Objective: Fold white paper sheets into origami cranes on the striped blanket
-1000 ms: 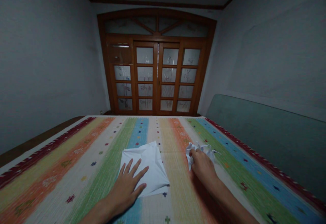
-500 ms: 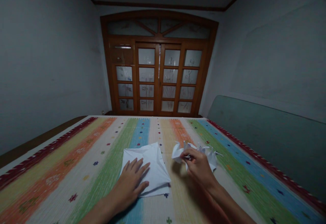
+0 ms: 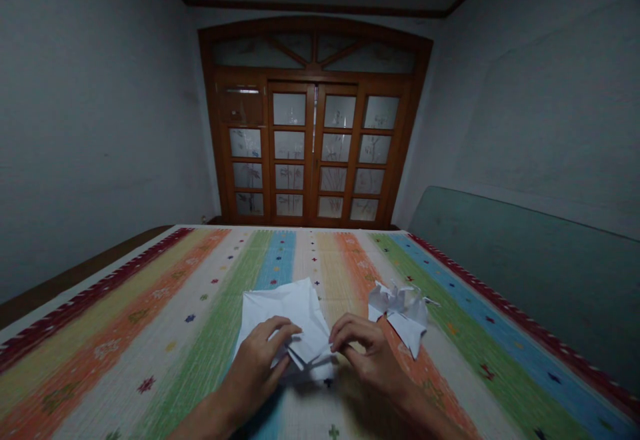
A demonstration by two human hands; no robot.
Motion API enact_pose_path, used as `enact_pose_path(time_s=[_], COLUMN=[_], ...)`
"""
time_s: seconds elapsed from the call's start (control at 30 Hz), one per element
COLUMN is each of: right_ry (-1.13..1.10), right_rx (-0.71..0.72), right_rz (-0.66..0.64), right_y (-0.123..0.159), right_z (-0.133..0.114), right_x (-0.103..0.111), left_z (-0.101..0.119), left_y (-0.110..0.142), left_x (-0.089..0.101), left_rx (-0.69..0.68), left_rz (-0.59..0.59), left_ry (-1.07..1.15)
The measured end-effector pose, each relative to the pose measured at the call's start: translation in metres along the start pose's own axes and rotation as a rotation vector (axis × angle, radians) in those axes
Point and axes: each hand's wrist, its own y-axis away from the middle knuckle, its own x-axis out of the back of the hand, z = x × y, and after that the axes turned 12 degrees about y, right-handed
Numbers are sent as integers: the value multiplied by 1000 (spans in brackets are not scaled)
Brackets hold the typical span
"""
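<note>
Two hands in view: the person's left hand (image 3: 255,367) and right hand (image 3: 367,353) enter from the bottom edge of the frame and meet at lower centre, with knuckles raised.

Left hand grip: clenched; the thumb and curled fingers close on the lower left part of the white folded paper sheet (image 3: 293,310).

Right hand grip: grasping; the fingertips (image 3: 345,329) pinch the lower right corner of the same sheet.

Sheet location: lower centre of the frame, on the cloth, over the green and blue stripes; its lower edge is creased into a flap between both hands.

Second paper: a crumpled white paper piece with pointed tips (image 3: 400,313) lies right of centre, over the orange and green stripes, just beside the right hand; neither hand grips it.

Support surface: a multicoloured striped woven cloth (image 3: 165,320) with dark red borders and small star motifs fills the lower half of the frame.

Background: a brown wooden glazed double door (image 3: 313,153) with frosted panes stands at upper centre, between grey plaster walls (image 3: 100,127).

Right side: a grey-green padded panel (image 3: 520,273) runs along the cloth.

Left side: a dark wooden ledge (image 3: 75,277) runs along the cloth.
</note>
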Motion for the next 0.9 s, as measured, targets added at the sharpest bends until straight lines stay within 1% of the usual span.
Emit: enact_pose_path(time_s=[0.07, 0.23, 0.33, 0.47, 0.53, 0.63, 0.7, 0.8, 0.83, 0.9], right_ry=[15, 40, 58, 105, 147, 218, 252, 273, 276, 281], right_rx=[3, -3, 1, 6, -2, -4, 1, 9, 11, 11], right_rz=[-7, -68, -109, -123, -128, -153, -170, -180, -179, -168], right_y=[1, 1, 2, 4, 5, 8, 9, 11, 12, 13], right_z=[0, -4, -7, -10, -10, -8, -6, 1, 3, 6], right_x=[0, 0, -2, -2, -2, -2, -3, -6, -7, -8], left_z=[1, 5, 9, 10, 9, 6, 4, 3, 3, 4], left_y=[-1, -1, 0, -1, -1, -1, -1, -3, -3, -4], left_x=[1, -1, -5, -8, -7, -6, -6, -5, -4, -2], left_rx=[15, -17, 0, 31, 28, 1, -14, -59, -82, -144], left_rz=[25, 182, 254, 345, 324, 245, 270, 363, 370, 336], left_ry=[57, 81, 127, 170, 177, 137, 107, 106, 107, 99])
